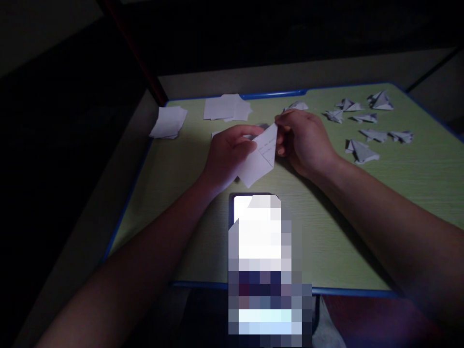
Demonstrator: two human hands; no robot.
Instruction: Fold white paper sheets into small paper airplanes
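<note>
A white sheet of paper, partly folded and with lines of writing on it, is held up above the middle of the table. My left hand grips its left side, thumb on top. At its upper right corner, my right hand pinches the paper between thumb and fingers. A diagonal fold edge shows near the right side of the sheet. Behind my left hand, another pale paper edge peeks out, mostly hidden. Below the hands lies a lit phone, largely blurred by pixelation.
Several small folded paper figures lie on the right of the green table, with another behind my right hand. Paper stacks sit at the far left and back middle. A blue rim edges the tabletop.
</note>
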